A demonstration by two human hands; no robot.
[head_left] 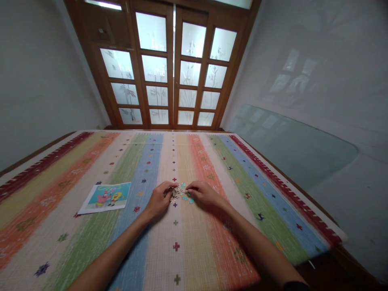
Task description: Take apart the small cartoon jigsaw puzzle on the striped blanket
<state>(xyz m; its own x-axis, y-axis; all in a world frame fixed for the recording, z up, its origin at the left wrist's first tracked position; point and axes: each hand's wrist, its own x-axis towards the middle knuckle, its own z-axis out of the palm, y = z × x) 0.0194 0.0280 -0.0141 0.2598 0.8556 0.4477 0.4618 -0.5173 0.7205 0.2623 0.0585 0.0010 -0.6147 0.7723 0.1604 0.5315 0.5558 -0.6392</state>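
Left hand (159, 201): fingers curled, tips touching puzzle pieces (180, 191).
Right hand (203, 193): fingers together on the pieces; pinch unclear.

Puzzle pieces (181, 192) lie between both hands, picture card (105, 197) to their left

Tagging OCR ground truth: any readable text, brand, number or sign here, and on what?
None can be read.
Cartoon picture sheet: any lettering too small.
Jigsaw pieces at left hand and right hand: too small.
Striped mat: motifs only.
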